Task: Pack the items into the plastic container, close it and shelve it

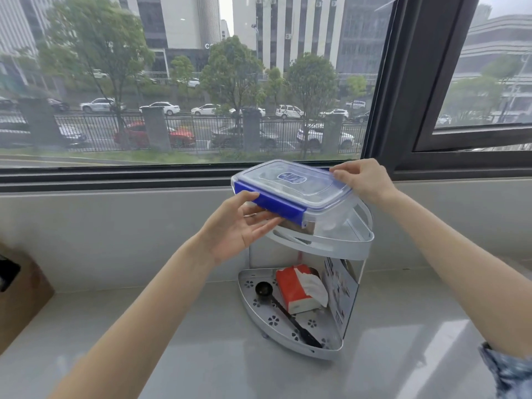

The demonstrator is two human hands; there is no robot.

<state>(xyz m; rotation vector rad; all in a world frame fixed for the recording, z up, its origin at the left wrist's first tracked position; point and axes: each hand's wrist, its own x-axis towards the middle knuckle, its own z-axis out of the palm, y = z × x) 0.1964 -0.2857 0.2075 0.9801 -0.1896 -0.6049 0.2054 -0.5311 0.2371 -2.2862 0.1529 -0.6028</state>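
Observation:
A clear plastic container (290, 185) with a see-through lid and blue side clips rests on the top tier of a white corner shelf (339, 247). The lid is on and the near blue clip is folded down. Something brown shows dimly through its wall. My left hand (244, 226) grips the container's near left side, thumb on the blue clip and fingers underneath. My right hand (362, 180) holds its far right corner, fingertips on the lid's edge.
The shelf stands on a grey stone sill below a big window. Its bottom tier (259, 309) holds a red tissue pack (296, 289) and a black spoon (285, 309). A brown cardboard box (20, 298) sits at the left edge.

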